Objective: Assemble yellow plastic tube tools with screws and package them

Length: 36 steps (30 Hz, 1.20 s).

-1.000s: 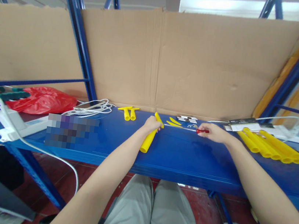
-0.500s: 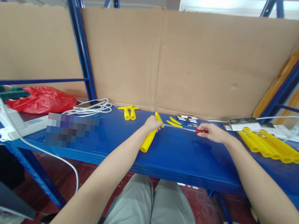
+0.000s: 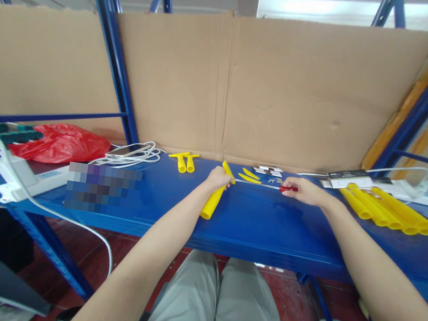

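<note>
My left hand [image 3: 218, 177] is closed around a yellow tube [image 3: 212, 203] with a thin yellow crosspiece at its far end, above the blue shelf. In my right hand [image 3: 304, 189] is a screwdriver [image 3: 288, 189] with a red handle, lying level. Its long shaft points left, and the tip meets the yellow piece beside my left fingers; the exact contact is too small to make out. Just beyond the shaft lie two thin curved yellow strips [image 3: 250, 178] and some small metal parts [image 3: 275, 181], probably screws.
Two yellow T-shaped pieces [image 3: 186, 162] stand at the back left of the blue shelf [image 3: 260, 225]. Several yellow tubes [image 3: 390, 211] lie at right. White cable [image 3: 135, 155], a red plastic bag [image 3: 68, 144] and a white power strip [image 3: 42, 179] are at left. Cardboard [image 3: 287, 91] walls the back.
Almost nothing differs. Both hands keep their hold on the tube and the screwdriver, in nearly the same place.
</note>
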Motion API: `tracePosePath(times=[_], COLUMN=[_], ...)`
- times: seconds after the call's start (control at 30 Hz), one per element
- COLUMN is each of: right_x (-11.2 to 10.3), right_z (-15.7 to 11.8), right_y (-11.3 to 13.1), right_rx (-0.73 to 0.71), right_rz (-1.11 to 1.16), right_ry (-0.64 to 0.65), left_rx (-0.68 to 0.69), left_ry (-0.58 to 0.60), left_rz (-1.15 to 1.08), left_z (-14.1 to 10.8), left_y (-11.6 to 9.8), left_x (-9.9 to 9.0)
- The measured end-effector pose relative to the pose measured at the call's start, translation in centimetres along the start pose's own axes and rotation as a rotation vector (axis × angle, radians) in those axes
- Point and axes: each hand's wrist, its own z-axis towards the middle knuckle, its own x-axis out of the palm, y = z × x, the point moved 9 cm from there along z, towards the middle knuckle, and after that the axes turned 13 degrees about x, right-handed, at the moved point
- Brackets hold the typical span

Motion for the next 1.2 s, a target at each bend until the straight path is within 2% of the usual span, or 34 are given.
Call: tracePosePath(times=[0.23, 0.4, 0.57, 0.77, 1.0, 1.2], right_x=[-0.1, 0.7, 1.5, 0.9, 1.5, 1.5], right_z=[-0.2, -0.2, 0.0, -0.1, -0.3, 0.0], right_y=[1.1, 1.6, 1.1, 1.5, 2.3, 1.9], right_rx=[0.011, 0.041, 0.077, 0.063, 0.027, 0.043], right_rz=[-0.083, -0.08, -0.045, -0.133, -0.159, -0.158], right_ry=[-0.031, -0.007, -0.042, -0.119, 0.006, -0.052], left_rx=[0.063, 0.067, 0.069, 0.049, 0.039, 0.032], left_ry=[0.06, 0.068, 0.052, 0.071, 0.088, 0.082], left_rz=[0.231, 0.267, 0.281, 0.305, 0.335, 0.337], left_z=[0.2, 0.1, 0.1, 0.2, 0.1, 0.1], left_y=[-0.6, -0.6, -0.4, -0.2, -0.4, -0.4], left_x=[-0.7, -0.9, -1.1, -1.1, -1.2, -1.2])
